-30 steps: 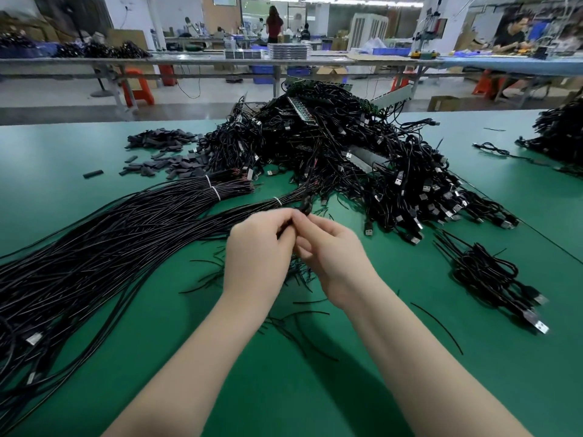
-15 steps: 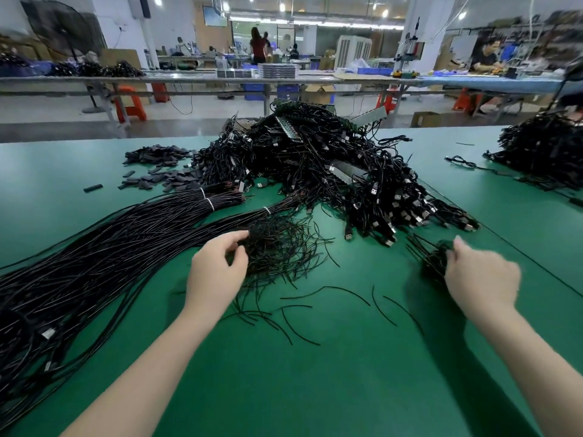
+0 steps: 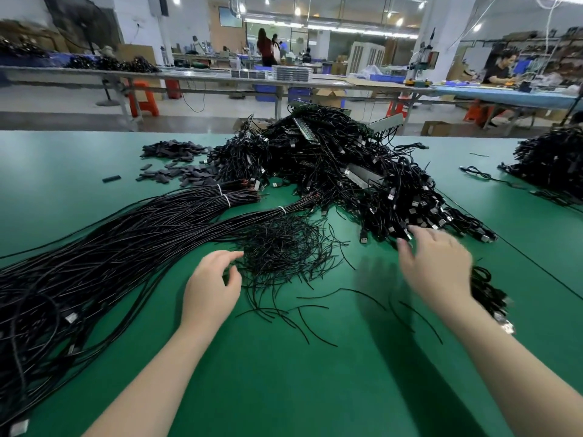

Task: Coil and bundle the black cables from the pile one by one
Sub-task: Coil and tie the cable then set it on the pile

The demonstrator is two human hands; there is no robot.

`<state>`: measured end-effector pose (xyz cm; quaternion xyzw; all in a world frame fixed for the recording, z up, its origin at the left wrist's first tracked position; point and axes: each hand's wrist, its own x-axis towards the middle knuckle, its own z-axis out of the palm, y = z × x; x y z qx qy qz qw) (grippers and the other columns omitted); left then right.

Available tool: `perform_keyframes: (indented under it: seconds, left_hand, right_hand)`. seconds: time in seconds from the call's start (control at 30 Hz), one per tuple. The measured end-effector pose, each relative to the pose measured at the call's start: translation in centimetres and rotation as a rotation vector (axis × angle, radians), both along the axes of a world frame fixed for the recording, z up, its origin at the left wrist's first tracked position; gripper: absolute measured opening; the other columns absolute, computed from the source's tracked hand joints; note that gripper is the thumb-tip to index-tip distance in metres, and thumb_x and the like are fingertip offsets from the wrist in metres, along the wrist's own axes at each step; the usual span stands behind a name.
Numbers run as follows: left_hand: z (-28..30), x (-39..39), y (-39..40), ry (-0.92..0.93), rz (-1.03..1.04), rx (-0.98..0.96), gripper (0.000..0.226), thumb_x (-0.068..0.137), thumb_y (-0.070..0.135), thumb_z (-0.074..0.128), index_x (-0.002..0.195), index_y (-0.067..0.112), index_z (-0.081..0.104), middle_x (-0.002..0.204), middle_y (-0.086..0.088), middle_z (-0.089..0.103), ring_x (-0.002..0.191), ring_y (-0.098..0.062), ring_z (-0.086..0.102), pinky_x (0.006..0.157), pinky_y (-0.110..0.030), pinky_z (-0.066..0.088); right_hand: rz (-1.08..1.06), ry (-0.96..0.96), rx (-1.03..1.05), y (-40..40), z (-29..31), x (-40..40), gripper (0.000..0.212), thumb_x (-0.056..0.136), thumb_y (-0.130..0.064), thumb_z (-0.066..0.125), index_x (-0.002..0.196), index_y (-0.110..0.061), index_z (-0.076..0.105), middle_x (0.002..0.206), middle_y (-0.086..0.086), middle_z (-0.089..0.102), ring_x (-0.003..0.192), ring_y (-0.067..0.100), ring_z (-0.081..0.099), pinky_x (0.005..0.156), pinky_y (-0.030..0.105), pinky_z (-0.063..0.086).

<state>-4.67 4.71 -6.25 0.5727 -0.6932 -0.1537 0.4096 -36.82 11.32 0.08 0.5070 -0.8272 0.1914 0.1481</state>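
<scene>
A big tangled pile of black USB cables (image 3: pixel 340 171) fills the middle of the green table (image 3: pixel 284 389). Long straight black cables (image 3: pixel 110 247), tied with white bands, fan out to the left. A heap of thin black tie wires (image 3: pixel 284 247) lies in front of the pile. My left hand (image 3: pixel 211 288) hovers at the heap's near left edge, fingers loosely curled, holding nothing. My right hand (image 3: pixel 438 266) reaches with spread fingers to the pile's front edge, fingertips at the USB plugs. A coiled cable bundle (image 3: pixel 489 291) lies just right of my right wrist, partly hidden.
Small flat black pieces (image 3: pixel 176 165) are scattered at the back left of the table. Another black cable pile (image 3: pixel 552 162) sits at the far right. Loose tie wires (image 3: pixel 315 316) lie between my hands. Workbenches and people are beyond the table.
My hands have parted from joined work at the centre. The right hand set a coiled bundle down at the right, then moved up left to the pile. The left hand stays by the tie wires.
</scene>
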Motion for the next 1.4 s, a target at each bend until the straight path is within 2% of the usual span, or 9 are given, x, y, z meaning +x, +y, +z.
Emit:
perform_keyframes:
  seconds: [0.37,0.5,0.6,0.77,1.0,1.17,1.27,1.33,1.4]
  left_hand:
    - [0.2,1.7,-2.5,-0.168,0.388,0.033,0.043,0.099,0.016,0.048,0.141,0.014,0.045,0.155,-0.012,0.029,0.143,-0.031,0.023,0.113,-0.053,0.02]
    - [2.0,4.9,-6.8,-0.625,0.338,0.144,0.037,0.1,0.025,0.047,0.137,0.018,0.051,0.141,-0.011,0.048,0.126,-0.032,0.046,0.097,-0.044,0.041]
    - [3.7,7.7,-8.9,-0.69,0.244,0.193,0.018,0.095,0.028,0.059,0.11,0.029,0.069,0.114,-0.002,0.067,0.102,-0.027,0.062,0.077,-0.035,0.053]
    - [6.1,9.3,-10.9,-0.892,0.177,0.32,0.01,0.094,0.024,0.059,0.101,0.02,0.064,0.109,-0.008,0.064,0.097,-0.029,0.062,0.082,-0.039,0.054]
    - [12.3,10.2,-10.7,-0.229,0.273,-0.101,0.014,0.101,0.021,0.044,0.11,0.011,0.048,0.093,-0.007,0.053,0.083,-0.028,0.046,0.073,-0.039,0.036]
    - [13.4,7.3,-6.0,-0.369,-0.099,-0.373,0.006,0.1,0.019,0.048,0.105,0.015,0.048,0.077,-0.002,0.058,0.061,-0.025,0.053,0.054,-0.038,0.042]
    - [12.8,6.5,-4.2,-0.436,-0.165,-0.447,0.006,0.099,0.018,0.05,0.104,0.014,0.05,0.075,0.0,0.059,0.06,-0.027,0.056,0.053,-0.037,0.043]
    - [12.6,6.7,-3.5,-0.442,-0.181,-0.508,0.007,0.097,0.014,0.053,0.104,0.014,0.051,0.078,-0.004,0.063,0.064,-0.031,0.06,0.054,-0.036,0.043]
    - [12.4,7.6,-3.0,-0.408,-0.196,-0.533,0.015,0.096,0.012,0.057,0.11,0.012,0.05,0.085,-0.013,0.069,0.069,-0.036,0.066,0.056,-0.035,0.044]
  right_hand:
    - [0.592,-0.219,-0.506,-1.3,-5.6,12.1,0.02,0.09,-0.019,0.052,0.097,-0.013,0.07,0.092,-0.006,0.068,0.092,0.015,0.06,0.093,0.02,0.034]
    - [0.55,-0.32,-0.434,-1.6,-5.9,12.0,0.016,0.089,-0.017,0.054,0.097,-0.015,0.068,0.088,-0.008,0.066,0.089,0.015,0.057,0.086,0.018,0.031]
    - [0.539,-0.349,-0.424,-1.7,-6.0,11.9,0.016,0.088,-0.017,0.054,0.097,-0.015,0.068,0.088,-0.008,0.065,0.089,0.013,0.055,0.085,0.018,0.031]
    - [0.553,-0.357,-0.401,-1.7,-6.1,11.8,0.016,0.088,-0.016,0.055,0.097,-0.015,0.068,0.088,-0.008,0.065,0.088,0.013,0.055,0.085,0.018,0.032]
    - [0.494,-0.421,-0.459,-0.7,-5.0,12.3,0.019,0.089,-0.006,0.063,0.106,-0.012,0.067,0.102,-0.002,0.066,0.1,0.018,0.057,0.09,0.04,0.046]
    - [0.716,-0.748,-0.31,-3.1,1.4,15.7,0.058,0.093,-0.024,0.061,0.146,-0.024,0.036,0.148,-0.009,0.033,0.085,0.003,0.063,0.085,0.012,0.047]
    - [0.888,-0.618,-0.083,-6.9,6.2,19.2,0.076,0.09,-0.023,0.066,0.153,-0.023,0.023,0.159,0.001,0.022,0.12,0.015,0.056,0.101,0.031,0.047]
    - [0.968,-0.498,0.041,-8.8,8.5,21.3,0.066,0.09,-0.024,0.066,0.149,-0.018,0.036,0.153,0.008,0.036,0.126,0.019,0.051,0.103,0.033,0.045]
    - [0.996,-0.27,0.111,-10.0,10.4,22.6,0.036,0.093,-0.028,0.062,0.125,-0.012,0.063,0.121,0.007,0.065,0.101,0.017,0.062,0.091,0.029,0.048]
